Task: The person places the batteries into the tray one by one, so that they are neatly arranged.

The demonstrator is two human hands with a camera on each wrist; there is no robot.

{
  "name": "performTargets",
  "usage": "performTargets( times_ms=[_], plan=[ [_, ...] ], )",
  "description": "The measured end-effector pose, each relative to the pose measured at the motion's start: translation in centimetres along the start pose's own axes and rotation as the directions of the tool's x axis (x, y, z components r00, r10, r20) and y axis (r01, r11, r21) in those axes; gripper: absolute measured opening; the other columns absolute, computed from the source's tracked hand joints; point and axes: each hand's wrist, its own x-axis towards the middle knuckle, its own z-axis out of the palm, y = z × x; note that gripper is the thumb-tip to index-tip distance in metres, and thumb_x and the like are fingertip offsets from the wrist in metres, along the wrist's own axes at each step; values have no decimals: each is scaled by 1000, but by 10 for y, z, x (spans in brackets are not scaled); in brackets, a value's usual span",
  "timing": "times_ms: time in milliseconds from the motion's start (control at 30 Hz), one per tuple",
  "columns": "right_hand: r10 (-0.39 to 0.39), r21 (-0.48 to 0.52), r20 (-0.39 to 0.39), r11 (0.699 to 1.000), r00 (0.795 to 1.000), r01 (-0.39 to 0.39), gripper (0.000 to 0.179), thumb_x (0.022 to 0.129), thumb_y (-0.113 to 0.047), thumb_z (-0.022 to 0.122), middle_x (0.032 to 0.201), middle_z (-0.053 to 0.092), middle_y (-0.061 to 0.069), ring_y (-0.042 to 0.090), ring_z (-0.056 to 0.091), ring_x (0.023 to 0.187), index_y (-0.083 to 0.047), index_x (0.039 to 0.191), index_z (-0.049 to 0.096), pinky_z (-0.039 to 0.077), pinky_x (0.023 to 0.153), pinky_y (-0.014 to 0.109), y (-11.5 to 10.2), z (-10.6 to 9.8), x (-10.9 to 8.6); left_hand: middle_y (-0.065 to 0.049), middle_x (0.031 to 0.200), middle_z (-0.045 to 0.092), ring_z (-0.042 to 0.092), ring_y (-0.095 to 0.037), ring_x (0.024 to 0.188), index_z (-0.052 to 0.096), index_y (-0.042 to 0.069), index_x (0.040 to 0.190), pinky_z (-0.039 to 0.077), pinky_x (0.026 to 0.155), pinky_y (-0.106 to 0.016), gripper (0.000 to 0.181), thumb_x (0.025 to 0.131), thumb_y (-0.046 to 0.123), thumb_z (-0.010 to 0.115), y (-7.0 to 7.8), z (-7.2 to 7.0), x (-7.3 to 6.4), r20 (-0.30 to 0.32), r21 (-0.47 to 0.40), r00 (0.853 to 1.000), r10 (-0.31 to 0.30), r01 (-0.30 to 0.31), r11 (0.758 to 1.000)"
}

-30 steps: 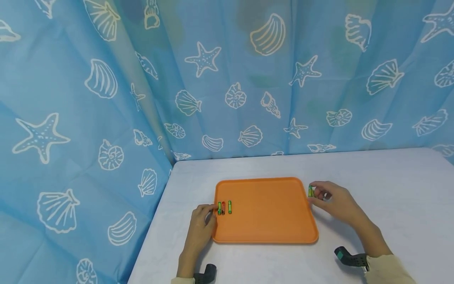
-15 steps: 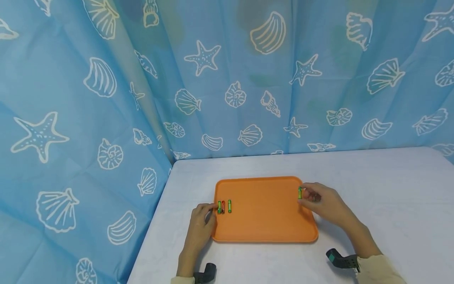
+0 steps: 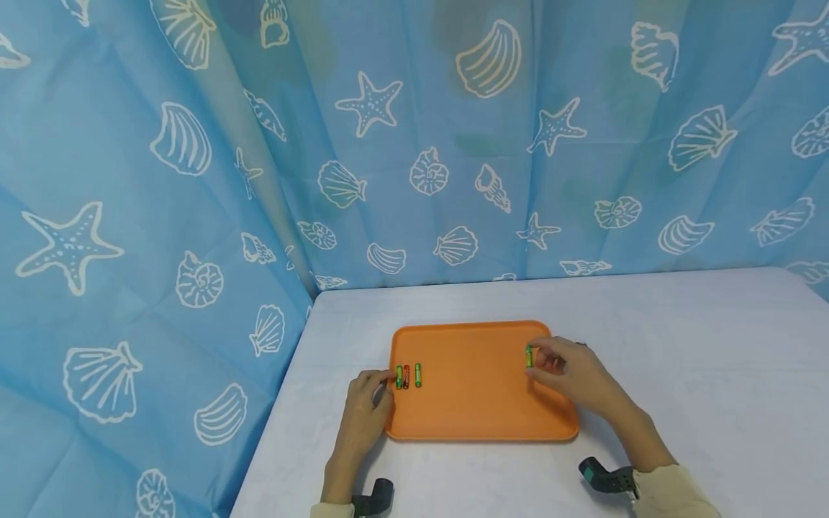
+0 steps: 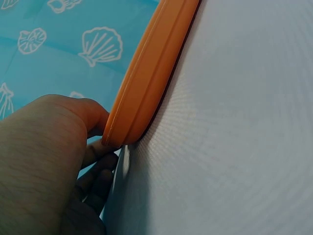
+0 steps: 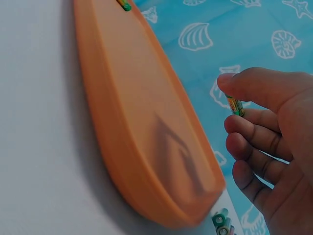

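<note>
My right hand point(image 3: 573, 370) pinches a small green battery point(image 3: 529, 356) upright between thumb and fingertips, over the right part of the orange tray point(image 3: 479, 403). In the right wrist view this battery point(image 5: 235, 105) shows yellow and green below the thumb. At the tray's left side, my left hand point(image 3: 365, 406) holds the rim, thumb and fingers at its edge. Close to those fingertips lie a green battery point(image 3: 399, 378) and a red battery point(image 3: 406, 377) side by side. Another green battery point(image 3: 417, 375) lies slightly apart to their right.
In the right wrist view, more batteries point(image 5: 222, 223) stand beyond the tray's end, mostly hidden by my right hand in the head view. A white cloth point(image 3: 725, 374) covers the table. A blue shell-print curtain point(image 3: 453, 187) hangs behind and along the left.
My right hand has moved left with the green battery, from outside the tray's right rim to over the tray. The left hand and the batteries beside it have stayed put.
</note>
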Motion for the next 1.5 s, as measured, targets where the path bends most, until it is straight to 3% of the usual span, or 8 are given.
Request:
performTargets(
  times_ms=[333,767,1167,1500],
  plan=[
    [-2,17,25,1000,1000,2,42,87,-23,80,86,58,-8,14,53,81,-6,122,66,50,71,28,-5,10,0,1,120,59,50,-22,120,69,15,122,43,105,-46,26,98,14,61,1,-1,0,-6,-5,1000,12,-12,1000],
    [-60,85,89,995,994,52,44,86,-27,80,89,59,-7,11,55,81,-6,122,65,52,72,25,-3,33,0,3,122,58,48,-22,124,69,17,122,41,109,-47,25,98,15,62,0,3,0,-5,21,1000,-25,25,999],
    [-96,42,85,995,992,93,41,85,-28,82,86,57,-10,10,53,78,-10,118,67,49,70,25,-10,53,3,2,123,58,48,-22,124,69,17,123,41,109,-47,26,98,15,61,2,0,0,1,20,1000,-30,30,999],
    [-135,-58,59,989,989,138,36,85,-29,82,79,48,-9,9,43,72,-12,113,68,37,63,25,-16,67,8,3,121,59,49,-22,123,69,17,123,42,108,-48,26,98,16,61,3,-1,-1,6,26,999,-37,37,999]
  ],
)
